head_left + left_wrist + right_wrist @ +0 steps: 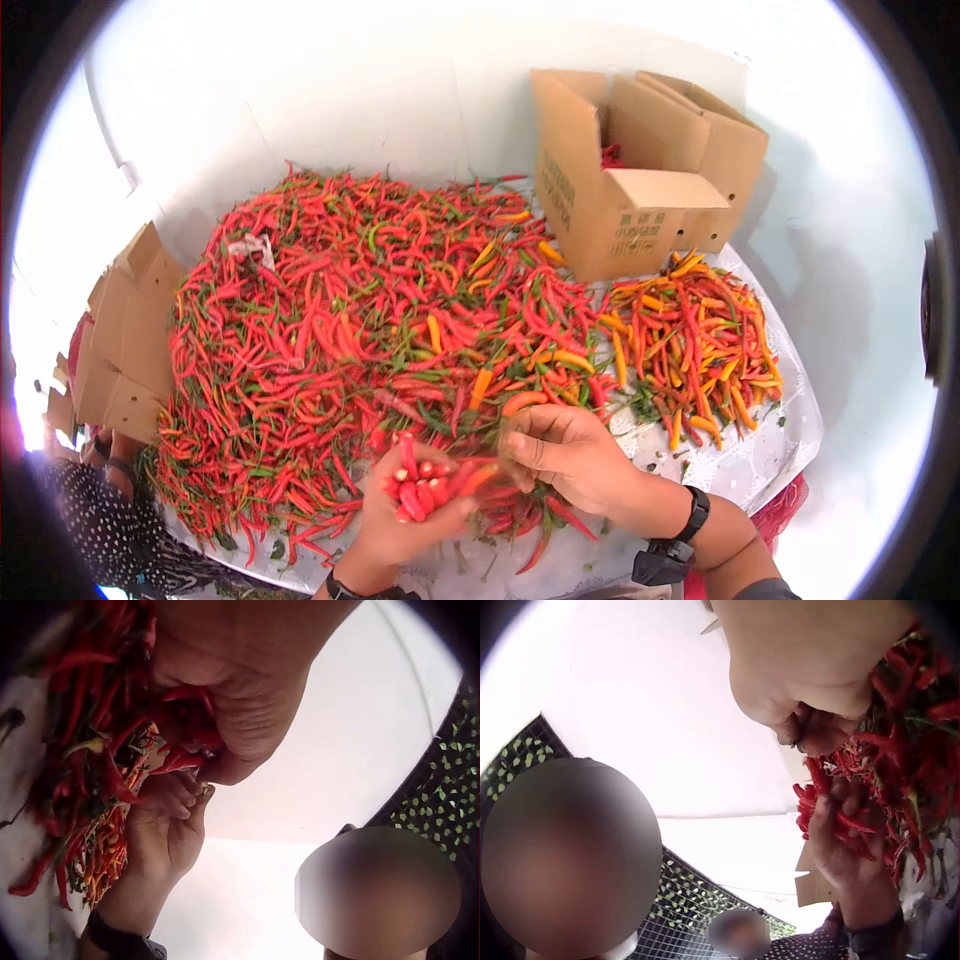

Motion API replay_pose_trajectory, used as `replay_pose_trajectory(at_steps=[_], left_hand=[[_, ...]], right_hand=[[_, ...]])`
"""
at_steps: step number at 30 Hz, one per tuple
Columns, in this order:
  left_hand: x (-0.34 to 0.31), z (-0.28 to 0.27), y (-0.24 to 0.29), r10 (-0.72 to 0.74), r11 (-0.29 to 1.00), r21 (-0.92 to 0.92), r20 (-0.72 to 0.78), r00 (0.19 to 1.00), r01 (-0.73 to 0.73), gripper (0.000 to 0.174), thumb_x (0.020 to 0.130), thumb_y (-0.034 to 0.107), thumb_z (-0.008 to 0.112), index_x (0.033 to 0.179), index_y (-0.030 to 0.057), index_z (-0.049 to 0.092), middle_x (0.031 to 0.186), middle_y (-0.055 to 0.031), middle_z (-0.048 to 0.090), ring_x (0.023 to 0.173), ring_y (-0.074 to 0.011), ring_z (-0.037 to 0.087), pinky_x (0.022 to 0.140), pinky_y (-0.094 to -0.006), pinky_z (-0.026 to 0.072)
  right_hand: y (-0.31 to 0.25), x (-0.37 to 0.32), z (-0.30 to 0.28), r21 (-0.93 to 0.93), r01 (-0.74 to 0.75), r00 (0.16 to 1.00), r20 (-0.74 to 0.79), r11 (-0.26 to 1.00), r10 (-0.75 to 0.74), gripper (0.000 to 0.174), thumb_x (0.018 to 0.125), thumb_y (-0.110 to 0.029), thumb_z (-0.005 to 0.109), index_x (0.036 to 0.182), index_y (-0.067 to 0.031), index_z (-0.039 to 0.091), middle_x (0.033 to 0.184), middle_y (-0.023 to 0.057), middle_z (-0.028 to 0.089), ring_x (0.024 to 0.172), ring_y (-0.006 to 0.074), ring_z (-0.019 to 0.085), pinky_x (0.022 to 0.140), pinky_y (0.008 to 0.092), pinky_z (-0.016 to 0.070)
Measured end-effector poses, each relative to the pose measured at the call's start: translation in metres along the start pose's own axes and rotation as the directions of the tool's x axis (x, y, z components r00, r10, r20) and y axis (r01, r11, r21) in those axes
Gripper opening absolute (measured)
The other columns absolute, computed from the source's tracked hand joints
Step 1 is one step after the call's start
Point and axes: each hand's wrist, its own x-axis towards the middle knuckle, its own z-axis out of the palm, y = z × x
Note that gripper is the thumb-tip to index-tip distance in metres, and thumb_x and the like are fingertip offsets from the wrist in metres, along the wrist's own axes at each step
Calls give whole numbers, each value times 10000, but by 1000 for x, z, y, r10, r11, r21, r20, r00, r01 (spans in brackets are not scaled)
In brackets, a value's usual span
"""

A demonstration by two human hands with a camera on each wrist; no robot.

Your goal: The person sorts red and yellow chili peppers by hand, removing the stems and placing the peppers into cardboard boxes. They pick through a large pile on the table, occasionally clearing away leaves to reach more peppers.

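Observation:
My left hand (405,510) grips a bunch of red chili peppers (418,492), their pale blunt ends facing up. To its right, my right hand (565,455) is curled, thumb toward the fingers, close over the pile. In the right wrist view, the fingertips of the right hand (817,727) pinch at the upper end of a red chili pepper (817,776) that sticks out of the left hand (855,847). From the left wrist, the right hand (169,817) meets the held peppers at their ends; the left palm hides most of the bunch.
A wide heap of red and green-stemmed chilies (330,300) covers the table. Right of it lies a smaller pile of orange and red chilies (690,350). A cardboard box (610,220) stands behind; another box (130,340) is at left, near a person in dotted clothing (90,510).

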Motion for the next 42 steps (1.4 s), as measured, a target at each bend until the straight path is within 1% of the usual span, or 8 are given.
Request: replay_pose_trajectory(at_steps=[5,9,11,12,16,26,30,42], left_hand=[[-1,-2,-4,-77,968,-245,-65,995,59,433,652,-59,753,984,7,483,878,-50,538,859,-131,575,733,-287,508],[1,5,0,-73,958,-288,-220,973,6,454,641,-90,723,989,6,447,882,-61,532,846,-152,584,662,-291,532],[4,5,-4,-60,977,-212,-290,955,-3,438,630,-77,723,963,17,455,884,-56,535,844,-141,579,690,-290,524],[5,-3,-17,47,973,-217,-154,987,-80,738,708,-96,715,1338,79,372,988,-34,544,913,-137,569,932,-440,472],[3,11,-8,108,991,81,27,994,-109,365,723,-76,704,1013,46,520,972,-42,544,871,-138,555,793,-284,444],[40,45,49,44,946,320,56,997,-59,404,662,-35,725,983,42,490,923,-50,538,880,-134,562,770,-291,484],[60,77,89,37,895,438,114,993,-83,408,611,-29,736,921,39,479,879,-24,491,825,-104,544,756,-281,483],[134,136,142,64,705,656,319,946,-269,275,676,87,712,856,31,512,724,14,512,688,-70,506,660,-241,454]], right_hand=[[-13,2,-8,-401,168,975,-66,901,-211,208,905,-193,607,1001,-9,593,813,24,589,728,113,559,671,267,475],[-8,12,-22,-877,469,700,296,106,-650,229,842,-184,658,1012,-36,615,872,98,618,833,248,603,746,354,475],[-14,7,-17,-840,487,742,253,240,-621,274,826,-253,674,995,-45,617,850,119,605,841,287,590,756,381,468],[-19,2,-13,-832,475,777,244,285,-581,285,831,-273,667,989,-42,616,847,115,605,835,284,589,752,377,469],[-17,-5,-7,-816,496,833,351,296,-428,380,866,-391,594,812,-16,566,721,154,562,730,343,578,660,425,453],[-32,4,-33,-745,472,850,244,471,-466,328,922,-306,557,793,-4,566,611,119,557,561,260,563,538,360,441],[-42,12,-57,-236,211,956,253,949,-149,355,956,-362,512,796,-55,590,601,-8,555,474,57,506,429,214,379],[-56,18,-83,359,301,945,-235,884,-226,288,935,-331,564,832,-64,587,607,-26,478,471,57,395,427,218,305]])
